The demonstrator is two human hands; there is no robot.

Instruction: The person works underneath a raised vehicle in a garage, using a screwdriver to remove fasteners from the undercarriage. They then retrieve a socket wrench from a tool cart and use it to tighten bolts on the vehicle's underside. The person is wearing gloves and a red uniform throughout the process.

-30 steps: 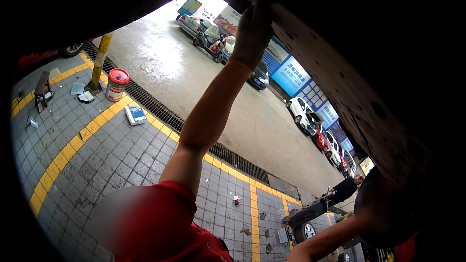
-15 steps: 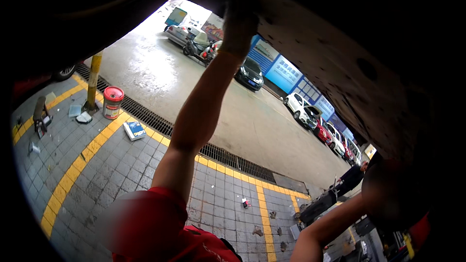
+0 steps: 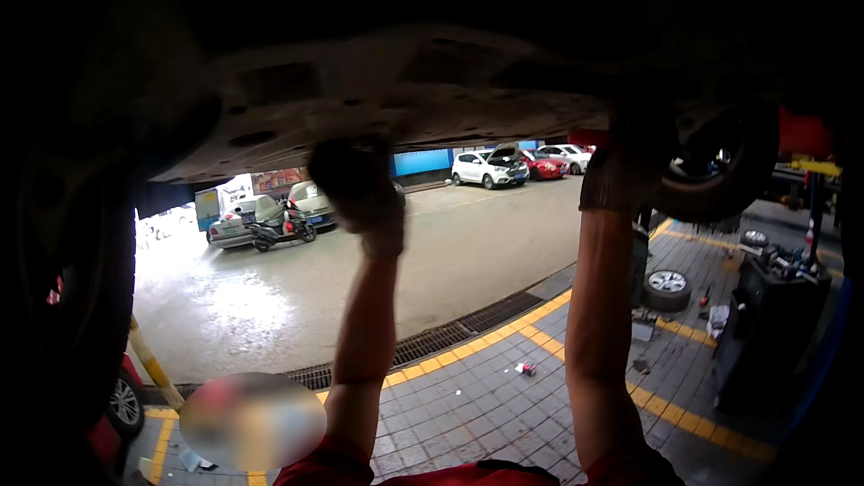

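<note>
Overhead spans the dark underside of a raised car (image 3: 297,90). Both my arms reach up towards it. My left hand (image 3: 378,211), in a pale glove, is blurred at the wrist and merges into a dark shape just below the underbody. Whether that shape is a held thing or the shaded fingers, I cannot tell. My right hand (image 3: 612,182), gloved too, is up against the underbody beside a wheel (image 3: 720,175). A short red piece (image 3: 589,138) sticks out to the left of it; shadow hides the fingers and whether they grip it.
A black tool cabinet (image 3: 774,324) with tools on top stands at right, near a loose wheel (image 3: 668,286) on the tiles. A drain grate (image 3: 468,322) crosses the floor. A striped post (image 3: 151,364) rises at left. Parked cars (image 3: 490,166) and a scooter (image 3: 283,227) stand beyond.
My view has levelled and swung right. The right hand, hidden in darkness before, now shows raised beside the wheel with the red piece. The left hand stays raised at the underbody.
</note>
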